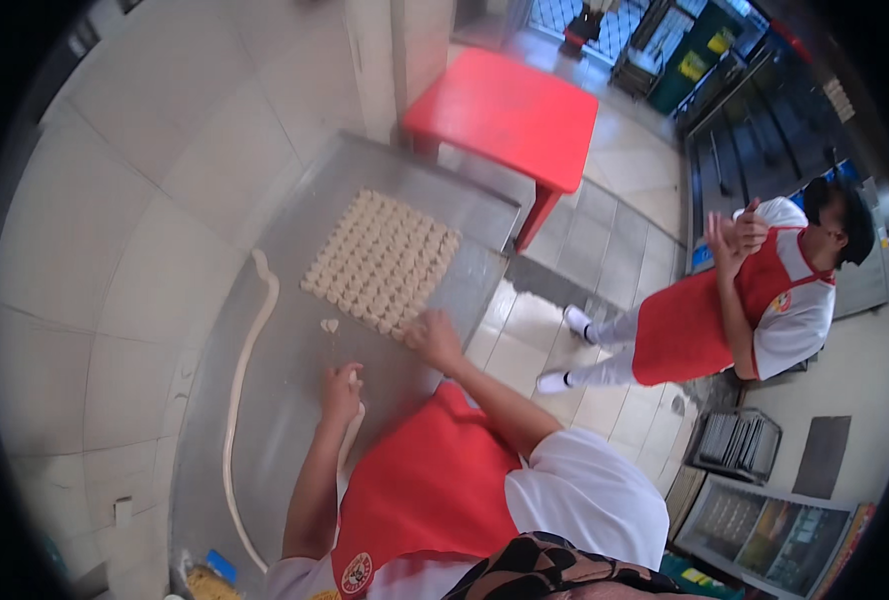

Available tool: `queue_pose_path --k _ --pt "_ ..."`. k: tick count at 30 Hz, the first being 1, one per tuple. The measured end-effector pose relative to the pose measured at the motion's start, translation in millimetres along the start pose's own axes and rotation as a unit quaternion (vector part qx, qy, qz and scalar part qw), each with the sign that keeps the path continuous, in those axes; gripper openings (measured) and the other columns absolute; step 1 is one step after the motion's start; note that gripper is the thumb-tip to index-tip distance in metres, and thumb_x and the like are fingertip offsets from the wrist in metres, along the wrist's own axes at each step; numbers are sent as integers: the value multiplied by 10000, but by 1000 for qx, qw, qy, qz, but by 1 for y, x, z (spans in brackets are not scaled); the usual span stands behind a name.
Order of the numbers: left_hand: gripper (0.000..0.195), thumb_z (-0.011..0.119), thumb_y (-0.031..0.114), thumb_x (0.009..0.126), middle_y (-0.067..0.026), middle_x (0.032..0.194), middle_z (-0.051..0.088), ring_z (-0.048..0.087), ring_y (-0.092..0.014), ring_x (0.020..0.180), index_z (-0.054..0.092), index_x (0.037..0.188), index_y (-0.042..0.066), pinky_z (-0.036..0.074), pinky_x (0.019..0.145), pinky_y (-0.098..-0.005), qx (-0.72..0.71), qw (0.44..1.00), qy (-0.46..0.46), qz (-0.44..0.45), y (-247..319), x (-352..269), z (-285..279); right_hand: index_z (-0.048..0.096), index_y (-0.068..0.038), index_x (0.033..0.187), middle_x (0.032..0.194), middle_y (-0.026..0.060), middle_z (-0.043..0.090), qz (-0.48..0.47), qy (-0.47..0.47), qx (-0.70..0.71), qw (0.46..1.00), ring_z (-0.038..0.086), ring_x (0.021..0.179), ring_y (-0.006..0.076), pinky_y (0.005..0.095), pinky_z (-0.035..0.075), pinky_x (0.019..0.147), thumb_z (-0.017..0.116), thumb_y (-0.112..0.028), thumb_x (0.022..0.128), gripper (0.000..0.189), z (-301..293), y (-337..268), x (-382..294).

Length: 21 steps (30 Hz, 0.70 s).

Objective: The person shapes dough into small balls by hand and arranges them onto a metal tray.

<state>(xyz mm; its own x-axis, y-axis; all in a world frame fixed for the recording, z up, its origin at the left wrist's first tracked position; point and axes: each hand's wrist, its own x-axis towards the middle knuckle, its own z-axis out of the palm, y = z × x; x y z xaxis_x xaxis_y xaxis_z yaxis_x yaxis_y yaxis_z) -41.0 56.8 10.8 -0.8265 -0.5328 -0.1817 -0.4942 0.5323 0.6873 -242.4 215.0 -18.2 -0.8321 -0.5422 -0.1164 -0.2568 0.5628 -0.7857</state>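
Note:
Small dough pieces [384, 259] sit in close rows as a block on a metal worktable [279, 390]. My left hand [342, 396] is closed around the end of a dough rope [351, 435], which trails back towards my apron. Just beyond that hand lies one loose dough piece [329, 325]. My right hand [433, 341] is at the near right corner of the block, touching or just over the pieces there. Its fingers are blurred, and whether a piece is in them is hidden. A second, longer dough rope [238, 397] stretches along the table's wall side.
A tiled wall [137, 247] borders the table on the left. Beyond the far end stands a red table [512, 112]. To the right, a person in a red apron [684, 326] stands on the tiled floor. A blue scraper-like item [221, 566] lies at the lower left.

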Motion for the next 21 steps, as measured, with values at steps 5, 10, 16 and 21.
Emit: queue_pose_path --k 5,10,16,21 --pt "628 695 14 825 -205 1324 524 565 -332 1172 455 1404 58 464 994 -424 -117 991 -27 59 27 -25 25 697 14 971 904 267 674 -26 -279 -16 960 663 867 413 488 516 766 620 -435 900 460 28 -30 -38" --pt "452 652 110 878 -214 1099 669 643 -394 1067 545 1304 3 508 913 -443 -173 973 -133 -81 10 -32 38 703 11 927 921 275 675 -65 -259 -46 963 656 857 452 529 509 757 542 -366 946 412 47 -39 -71" --pt "378 480 173 982 -250 1162 660 631 -402 1122 565 1300 -14 505 916 -448 -24 991 -132 -14 -7 -33 54 721 -27 832 917 234 695 -180 -220 -146 947 674 840 418 533 520 757 535 -279 926 327 59 -50 -55" --pt "334 523 292 991 -130 1074 688 645 -306 948 642 1161 30 508 850 -455 -238 920 -31 -309 -47 -9 62 746 -43 952 873 229 706 -136 -359 -154 911 702 846 387 496 554 766 573 -317 860 337 39 -69 -53"
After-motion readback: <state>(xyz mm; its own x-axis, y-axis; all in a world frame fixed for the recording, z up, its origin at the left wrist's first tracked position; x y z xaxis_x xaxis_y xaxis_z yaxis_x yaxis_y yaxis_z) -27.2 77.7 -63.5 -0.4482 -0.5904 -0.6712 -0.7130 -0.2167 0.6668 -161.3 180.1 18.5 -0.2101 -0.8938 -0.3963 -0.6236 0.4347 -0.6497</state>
